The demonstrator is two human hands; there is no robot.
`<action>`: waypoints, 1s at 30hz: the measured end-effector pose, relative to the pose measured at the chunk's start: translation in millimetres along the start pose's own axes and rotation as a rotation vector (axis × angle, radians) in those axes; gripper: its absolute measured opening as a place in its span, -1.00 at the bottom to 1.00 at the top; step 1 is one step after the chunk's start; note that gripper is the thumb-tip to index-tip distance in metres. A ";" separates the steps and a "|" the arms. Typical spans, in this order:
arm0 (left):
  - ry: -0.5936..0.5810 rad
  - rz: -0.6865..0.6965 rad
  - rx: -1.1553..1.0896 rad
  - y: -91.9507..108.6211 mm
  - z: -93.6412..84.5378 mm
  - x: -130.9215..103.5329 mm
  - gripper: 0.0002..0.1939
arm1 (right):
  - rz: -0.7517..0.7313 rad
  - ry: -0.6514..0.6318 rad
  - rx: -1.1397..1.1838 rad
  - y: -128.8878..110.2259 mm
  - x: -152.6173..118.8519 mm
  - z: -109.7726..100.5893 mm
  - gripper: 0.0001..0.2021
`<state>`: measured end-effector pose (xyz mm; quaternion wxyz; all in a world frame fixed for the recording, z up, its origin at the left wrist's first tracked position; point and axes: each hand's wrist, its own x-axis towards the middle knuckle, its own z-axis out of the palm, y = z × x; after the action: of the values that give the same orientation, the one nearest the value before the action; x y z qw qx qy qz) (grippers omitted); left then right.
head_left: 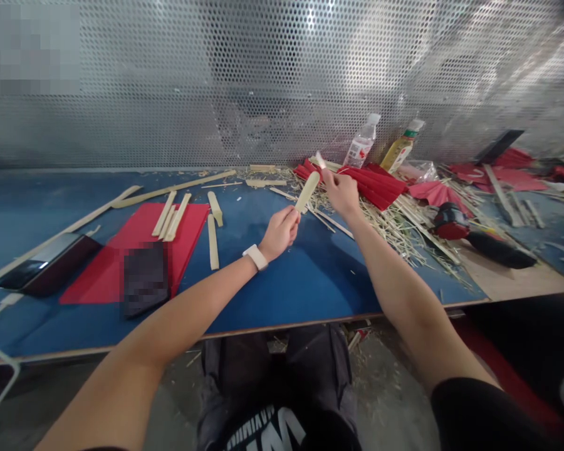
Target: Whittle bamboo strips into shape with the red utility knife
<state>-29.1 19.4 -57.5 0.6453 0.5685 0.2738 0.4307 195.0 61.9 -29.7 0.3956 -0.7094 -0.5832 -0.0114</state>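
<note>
My left hand (280, 233), with a white band at the wrist, is closed around the lower end of a pale flat bamboo strip (307, 191) with a rounded top. The strip tilts up and to the right above the blue table (282, 294). Just right of its top, my right hand (342, 193) is closed on a small tool with a whitish tip (320, 160), whose lower part the fingers hide. Red pleated paper (373, 186) lies behind and right of my right hand.
Bamboo shavings (395, 235) and a red-black power tool (452, 221) lie right. Two bottles (361, 145) (401, 149) stand against the perforated metal wall (169, 100). Left are a red sheet (110, 269), bamboo pieces (213, 241), a phone (145, 275) and a dark device (51, 262) with a cable.
</note>
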 end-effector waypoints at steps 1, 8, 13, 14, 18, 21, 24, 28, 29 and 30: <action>-0.014 0.003 -0.003 -0.5 2.0 -1.6 -0.62 | 0.059 0.042 0.004 9.0 5.6 -4.1 -0.26; 0.085 0.022 0.043 -0.6 -2.5 4.1 -0.65 | -0.080 0.097 0.032 12.1 4.1 -14.0 -0.28; 0.172 0.047 0.095 -1.6 -8.0 8.8 -0.69 | -0.348 -0.080 -0.087 -25.2 -22.2 -2.1 -0.33; 0.185 0.049 0.100 -1.8 -8.7 9.7 -0.69 | -0.376 -0.116 -0.105 -30.2 -26.1 -0.9 -0.34; 0.183 0.045 0.102 -2.4 -13.0 11.7 -0.68 | -0.422 -0.201 -0.179 -39.1 -33.9 1.8 -0.39; 0.161 0.037 0.095 -2.8 -15.7 11.1 -0.67 | -0.411 -0.228 -0.223 -39.7 -34.0 3.5 -0.40; 0.156 0.030 0.089 -2.3 -15.5 9.7 -0.68 | -0.403 -0.247 -0.240 -40.3 -32.9 3.6 -0.40; 0.170 0.038 0.085 -0.5 -13.1 10.3 -0.68 | -0.379 -0.270 -0.269 -43.6 -32.9 -1.1 -0.39; 0.174 0.039 0.087 -0.1 -12.9 11.2 -0.68 | -0.371 -0.277 -0.276 -44.9 -33.4 -2.3 -0.39; 0.178 0.039 0.092 0.2 -13.2 12.2 -0.67 | -0.363 -0.284 -0.281 -46.4 -34.0 -3.2 -0.39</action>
<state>-34.4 36.5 -58.3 0.5830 0.5623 0.3384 0.4790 146.8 32.5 -18.3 0.1991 -0.6354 -0.7434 -0.0633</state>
